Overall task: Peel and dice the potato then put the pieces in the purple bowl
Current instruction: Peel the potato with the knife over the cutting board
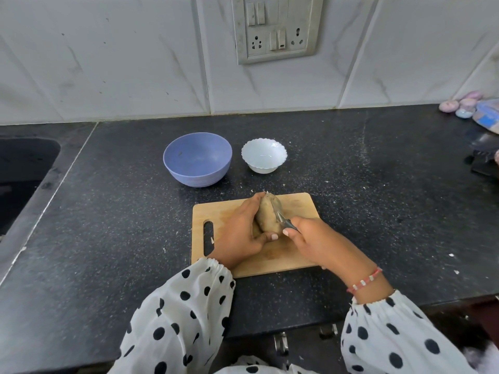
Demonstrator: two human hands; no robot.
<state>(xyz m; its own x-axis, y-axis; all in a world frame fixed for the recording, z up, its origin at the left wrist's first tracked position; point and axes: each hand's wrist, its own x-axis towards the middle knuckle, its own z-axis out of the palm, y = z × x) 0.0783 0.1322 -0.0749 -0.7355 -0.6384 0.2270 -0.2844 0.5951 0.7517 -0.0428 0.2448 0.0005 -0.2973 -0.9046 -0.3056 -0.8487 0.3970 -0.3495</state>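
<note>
We are at a black speckled counter [351,168] backed by pale marbled wall tiles, a switch-and-socket plate [276,29] set in the wall above it. On the wooden cutting board [229,211], which lies near the counter's front edge, our left hand [240,230] cups the potato [266,217] from its left side, fingers curled over the far end and thumb under the near end, so that it stays raised off the board and its right flank is exposed. Our right hand [310,238] grips the dark handle of the peeler [279,214], whose metal blade lies along the potato's upper right side; we judge this hold lets the blade run lengthwise while the other hand turns the potato. The skin looks brown all over, so peeling seems barely begun. The board underneath is there to catch peel and serve for dicing afterwards. Beyond the board's far edge, toward the wall, the purple bowl [197,159] stands ready for the pieces, with nothing in it that we can see, and a white scalloped bowl [264,155] stands just to its right. A sink [24,174] is sunk in the counter's left end; at the right end lie some pastel objects [459,105] too blurred to name.
</note>
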